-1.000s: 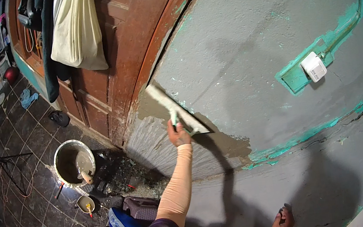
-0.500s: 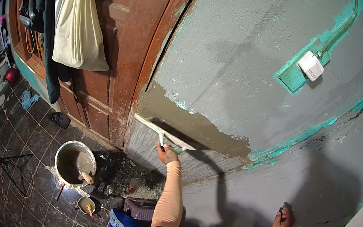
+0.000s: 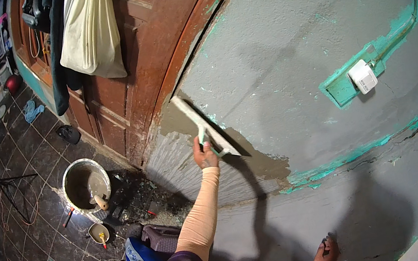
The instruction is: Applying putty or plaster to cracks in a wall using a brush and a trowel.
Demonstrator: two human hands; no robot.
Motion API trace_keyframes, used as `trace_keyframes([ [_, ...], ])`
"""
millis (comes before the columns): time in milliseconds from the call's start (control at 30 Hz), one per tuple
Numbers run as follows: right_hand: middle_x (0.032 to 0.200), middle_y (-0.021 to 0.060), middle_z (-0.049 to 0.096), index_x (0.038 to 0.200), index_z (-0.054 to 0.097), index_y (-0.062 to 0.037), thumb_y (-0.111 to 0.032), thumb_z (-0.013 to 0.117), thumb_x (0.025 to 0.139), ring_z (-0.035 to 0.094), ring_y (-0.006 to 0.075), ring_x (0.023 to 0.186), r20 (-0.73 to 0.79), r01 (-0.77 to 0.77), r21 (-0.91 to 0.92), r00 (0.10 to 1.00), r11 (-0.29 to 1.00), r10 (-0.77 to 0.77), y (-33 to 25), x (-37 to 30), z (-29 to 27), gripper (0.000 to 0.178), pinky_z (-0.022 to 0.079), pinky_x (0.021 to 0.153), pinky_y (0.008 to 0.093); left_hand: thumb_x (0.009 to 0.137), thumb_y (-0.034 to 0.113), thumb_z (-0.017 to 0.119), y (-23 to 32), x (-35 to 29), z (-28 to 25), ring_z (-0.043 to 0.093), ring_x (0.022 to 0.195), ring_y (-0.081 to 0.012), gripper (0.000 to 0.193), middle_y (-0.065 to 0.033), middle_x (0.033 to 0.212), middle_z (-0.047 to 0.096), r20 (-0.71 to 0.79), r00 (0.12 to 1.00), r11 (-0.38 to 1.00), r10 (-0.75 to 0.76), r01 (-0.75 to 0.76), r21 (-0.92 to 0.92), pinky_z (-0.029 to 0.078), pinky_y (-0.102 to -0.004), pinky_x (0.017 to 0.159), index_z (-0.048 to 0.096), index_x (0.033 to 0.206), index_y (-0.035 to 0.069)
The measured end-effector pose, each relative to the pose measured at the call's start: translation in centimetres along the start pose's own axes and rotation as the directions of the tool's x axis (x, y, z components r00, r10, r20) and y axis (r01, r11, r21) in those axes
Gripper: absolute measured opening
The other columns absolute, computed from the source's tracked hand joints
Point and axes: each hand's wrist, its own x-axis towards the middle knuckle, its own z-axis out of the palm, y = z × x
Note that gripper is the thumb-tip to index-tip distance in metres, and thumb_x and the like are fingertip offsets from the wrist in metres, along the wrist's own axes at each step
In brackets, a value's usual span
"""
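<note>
My left hand is wrapped round the pale green handle of a long plastering trowel. Its blade lies against the wall, slanting across a band of damp brown-grey plaster. Below the blade, a patch of streaked, lighter wall shows. A tan sleeve covers my left forearm. Low in the picture, my right hand is beside the grey wall, its fingers loosely curled and apart, with dark smears on them. Nothing shows in it; whether it touches the wall I cannot tell.
A bucket of wet mix with a handled tool inside stands on the dark tiles. Beside it is a small pot with a brush. A brown door with a hanging cream bag borders the wall. A white box is mounted right.
My left hand and the trowel have slid up and to the right across the damp plaster. More streaked wall shows below the blade. My right hand stays put.
</note>
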Motion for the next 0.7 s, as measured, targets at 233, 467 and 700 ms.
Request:
trace_keyframes([
  [233,0.101,0.0198,0.062,0.098,0.062,0.0009,-0.009,0.058,0.082,0.061,0.0352,0.089,-0.065,-0.032,0.099,0.997,0.995,0.039,0.5,-0.2,0.1,0.019,0.049,0.078,0.0402,0.088,0.004,0.049,2.2,-5.0,-0.5,0.050,0.081,-0.0119,0.035,-0.0032,0.095,0.054,0.077,0.992,0.989,0.104,-0.095,-0.109,0.043,-0.0245,0.074,0.047,0.123,0.001],
  [467,0.097,0.0189,0.062,0.101,0.060,0.0006,-0.009,0.057,0.081,0.061,0.0341,0.080,-0.105,0.013,0.190,0.994,0.982,0.007,-1.2,0.9,-1.0,0.022,0.050,0.072,0.0398,0.085,0.005,0.052,-6.0,0.4,-6.2,0.052,0.072,-0.0128,0.034,-0.0062,0.087,0.057,-0.227,0.965,0.990,-0.135,0.141,0.013,0.045,-0.0268,0.068,0.051,0.119,-0.002],
  [700,0.096,0.0189,0.062,0.100,0.060,0.0016,-0.008,0.056,0.081,0.061,0.0339,0.077,-0.158,0.060,0.148,0.987,0.987,-0.036,-0.1,0.0,-0.1,0.022,0.050,0.069,0.0397,0.083,0.002,0.050,-0.4,-0.5,2.4,0.052,0.082,-0.0167,0.030,-0.0057,0.088,0.055,-0.086,0.996,0.993,-0.029,0.019,-0.113,0.043,-0.0283,0.077,0.053,0.113,0.001],
])
